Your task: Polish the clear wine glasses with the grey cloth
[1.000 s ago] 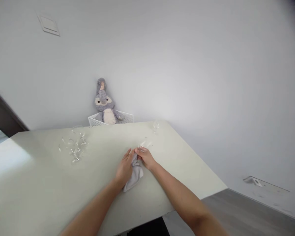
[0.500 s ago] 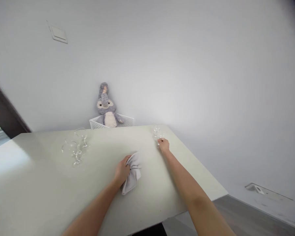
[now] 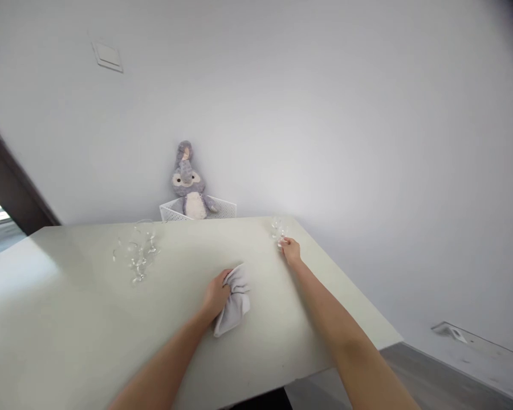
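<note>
The back is filled by a white wall (image 3: 346,142). In front of it, a big pale table (image 3: 89,341) is seen. Just past the table's far edge, left of the middle, a grey toy (image 3: 194,205) is propped in a white basket (image 3: 227,209). Near the far edge, on the left, some clear glasses (image 3: 140,264) are bunched. Near the middle of the table, a soft grey cloth (image 3: 233,312) is gripped by the bent fingers of the left hand (image 3: 216,296). By the far right corner, the near glass (image 3: 283,233) is touched low down by the curled fingers of the right hand (image 3: 291,250); whether it is pinched cannot be told. The other glass (image 3: 275,225) is seen just beside it. It looks as if the near glass is being set in place. For the next move, gently opened fingers are called for, so nothing is knocked.
</note>
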The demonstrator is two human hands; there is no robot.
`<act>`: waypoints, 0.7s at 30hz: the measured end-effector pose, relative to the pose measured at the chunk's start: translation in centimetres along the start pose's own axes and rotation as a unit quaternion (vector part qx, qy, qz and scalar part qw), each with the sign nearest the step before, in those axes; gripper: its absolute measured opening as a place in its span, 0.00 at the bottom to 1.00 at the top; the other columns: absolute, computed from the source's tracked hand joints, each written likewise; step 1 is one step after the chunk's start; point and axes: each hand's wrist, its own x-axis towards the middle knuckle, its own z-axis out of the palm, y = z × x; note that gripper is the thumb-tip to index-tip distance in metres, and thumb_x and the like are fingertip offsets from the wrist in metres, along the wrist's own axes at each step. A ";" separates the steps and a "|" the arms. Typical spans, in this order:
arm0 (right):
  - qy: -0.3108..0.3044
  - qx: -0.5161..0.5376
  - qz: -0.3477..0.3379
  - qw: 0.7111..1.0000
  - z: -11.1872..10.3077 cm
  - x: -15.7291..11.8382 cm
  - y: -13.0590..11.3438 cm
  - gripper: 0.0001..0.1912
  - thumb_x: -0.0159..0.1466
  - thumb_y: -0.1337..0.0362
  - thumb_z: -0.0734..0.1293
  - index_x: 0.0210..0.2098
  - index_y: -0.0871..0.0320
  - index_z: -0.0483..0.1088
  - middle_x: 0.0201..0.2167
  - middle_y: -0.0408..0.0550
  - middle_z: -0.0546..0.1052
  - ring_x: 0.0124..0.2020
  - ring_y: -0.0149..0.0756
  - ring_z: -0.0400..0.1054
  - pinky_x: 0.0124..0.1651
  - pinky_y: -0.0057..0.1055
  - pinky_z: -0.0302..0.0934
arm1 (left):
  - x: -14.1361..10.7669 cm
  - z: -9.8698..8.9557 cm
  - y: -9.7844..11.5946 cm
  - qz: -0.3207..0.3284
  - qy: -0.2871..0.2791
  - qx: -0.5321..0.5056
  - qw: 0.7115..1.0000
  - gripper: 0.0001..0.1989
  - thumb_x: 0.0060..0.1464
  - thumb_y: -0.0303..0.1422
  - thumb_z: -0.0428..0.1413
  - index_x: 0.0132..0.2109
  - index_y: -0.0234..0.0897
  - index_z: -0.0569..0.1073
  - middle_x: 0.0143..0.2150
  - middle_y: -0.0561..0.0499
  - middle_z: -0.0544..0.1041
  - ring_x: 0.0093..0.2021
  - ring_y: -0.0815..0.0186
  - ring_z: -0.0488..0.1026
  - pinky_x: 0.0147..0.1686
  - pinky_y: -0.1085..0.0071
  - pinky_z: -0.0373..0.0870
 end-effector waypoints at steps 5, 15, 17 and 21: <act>-0.099 0.069 0.033 0.992 0.9 -5.5 -1.1 0.13 0.51 0.56 0.64 0.29 0.60 0.68 0.19 0.42 0.68 0.16 0.26 0.56 0.19 0.25 0.52 | 0.1 -0.3 0.5 -0.026 -0.025 -0.197 0.980 0.24 0.34 0.22 0.48 0.43 0.37 0.71 0.34 0.51 0.74 0.35 0.61 0.69 0.37 0.67 0.63; -0.512 0.307 0.118 0.794 4.3 -15.1 -3.0 0.21 0.47 0.57 0.71 0.37 0.63 0.68 0.29 0.49 0.75 0.29 0.33 0.69 0.31 0.29 0.62 | 0.2 -1.2 1.4 -0.099 -0.079 -0.478 0.869 0.28 0.31 0.20 0.50 0.46 0.31 0.68 0.29 0.48 0.75 0.25 0.65 0.70 0.23 0.74 0.63; -0.458 0.349 0.143 0.805 4.3 -15.1 -2.7 0.19 0.47 0.62 0.71 0.38 0.61 0.68 0.30 0.48 0.75 0.28 0.33 0.69 0.31 0.29 0.63 | 0.5 -1.2 0.9 -0.110 -0.034 -0.462 0.879 0.24 0.32 0.21 0.51 0.43 0.30 0.69 0.27 0.48 0.74 0.24 0.67 0.69 0.22 0.74 0.62; -0.359 0.417 0.166 0.819 3.4 -14.0 -2.1 0.16 0.48 0.66 0.71 0.36 0.60 0.68 0.31 0.46 0.76 0.31 0.34 0.71 0.34 0.29 0.65 | 1.2 -1.6 0.8 -0.109 0.138 -0.463 0.869 0.17 0.42 0.26 0.52 0.43 0.34 0.67 0.27 0.50 0.72 0.26 0.69 0.69 0.27 0.74 0.65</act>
